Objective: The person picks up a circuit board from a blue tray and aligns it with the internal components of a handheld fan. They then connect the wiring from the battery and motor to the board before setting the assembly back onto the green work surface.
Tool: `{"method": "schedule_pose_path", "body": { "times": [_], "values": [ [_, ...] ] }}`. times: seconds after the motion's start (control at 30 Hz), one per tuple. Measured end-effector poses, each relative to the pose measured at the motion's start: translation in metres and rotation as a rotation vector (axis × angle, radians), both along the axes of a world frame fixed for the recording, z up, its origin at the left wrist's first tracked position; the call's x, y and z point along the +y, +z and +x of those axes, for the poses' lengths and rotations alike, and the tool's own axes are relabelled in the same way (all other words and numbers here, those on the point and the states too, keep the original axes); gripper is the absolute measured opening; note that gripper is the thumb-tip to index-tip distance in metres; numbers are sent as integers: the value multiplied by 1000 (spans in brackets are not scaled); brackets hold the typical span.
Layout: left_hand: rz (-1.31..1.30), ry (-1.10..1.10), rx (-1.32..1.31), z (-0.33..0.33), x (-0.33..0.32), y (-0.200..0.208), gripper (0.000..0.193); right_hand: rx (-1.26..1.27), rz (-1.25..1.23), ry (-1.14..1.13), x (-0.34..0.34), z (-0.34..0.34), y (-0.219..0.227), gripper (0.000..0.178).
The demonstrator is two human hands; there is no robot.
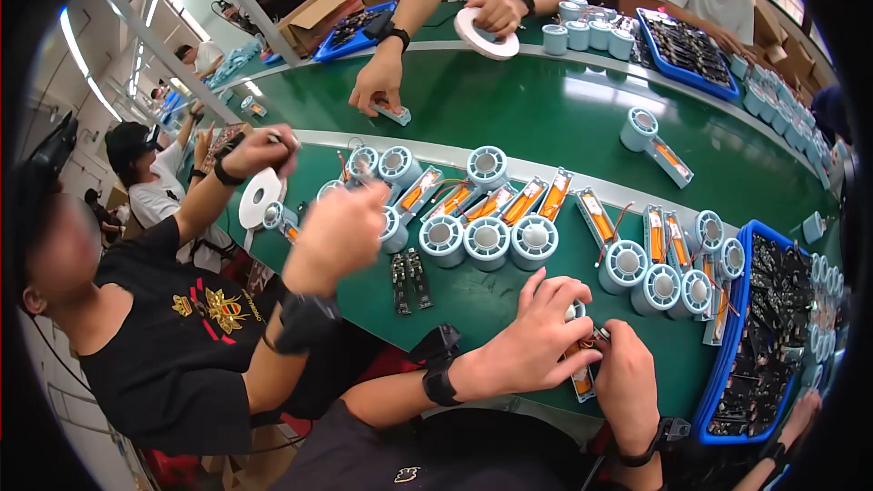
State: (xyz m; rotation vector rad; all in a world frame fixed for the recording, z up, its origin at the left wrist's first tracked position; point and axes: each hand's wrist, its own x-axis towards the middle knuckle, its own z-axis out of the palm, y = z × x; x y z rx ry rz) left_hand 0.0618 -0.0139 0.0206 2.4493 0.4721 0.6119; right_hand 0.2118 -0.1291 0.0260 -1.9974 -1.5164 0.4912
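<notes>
At the near edge of the green table, both my hands close around one light blue unit with an orange wired part [583, 385]. My left hand [532, 336] grips its upper end from the left, thumb and fingers bent around it. From the right, my right hand [630, 377] presses thumb and finger against the same unit, by a small dark piece I cannot make out. Much of the unit is hidden behind my fingers. Beyond my hands stand several light blue round units with slotted tops [486, 241], some joined to open housings with orange parts [595, 216].
A blue tray [705, 414] of black circuit boards stands at the right. Two narrow black boards [411, 282] lie left of my hands. Beside me, a co-worker's blurred hand [341, 232] hovers over the table. Across the green belt [509, 91], another person holds a white roll [486, 41].
</notes>
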Motion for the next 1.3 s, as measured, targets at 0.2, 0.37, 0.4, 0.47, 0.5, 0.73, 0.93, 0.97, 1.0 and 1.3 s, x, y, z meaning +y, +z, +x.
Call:
{"method": "schedule_pose_path", "body": {
  "times": [0.2, 0.37, 0.4, 0.47, 0.5, 0.73, 0.93, 0.97, 1.0, 1.3],
  "values": [
    [-43, 5, -85, -5, 0, -8, 14, 176, 74, 118, -6, 0, -3, 22],
    [189, 86, 87, -6, -12, 8, 15, 190, 20, 115, -9, -3, 3, 22],
    [220, 111, 119, -5, -15, 11, 15, 192, 30, 116, -10, -2, 3, 22],
    [282, 163, 183, -3, -20, 15, 15, 196, 50, 120, -10, 0, 4, 24],
    [280, 165, 182, -2, -22, 14, 15, 195, 47, 122, -11, 1, 4, 24],
    [262, 284, 123, 2, -30, 7, 11, 153, 87, 134, -11, 6, 7, 28],
    [305, 226, 151, -3, -25, 13, 13, 157, 64, 118, -13, 3, 4, 30],
    [346, 199, 194, -3, -26, 17, 13, 144, 70, 117, -13, 3, 3, 30],
    [387, 171, 237, -3, -26, 20, 13, 131, 76, 115, -13, 3, 1, 30],
    [398, 280, 286, 13, -34, 15, 14, 150, 107, 91, -11, -1, -2, 31]
  ]
}}
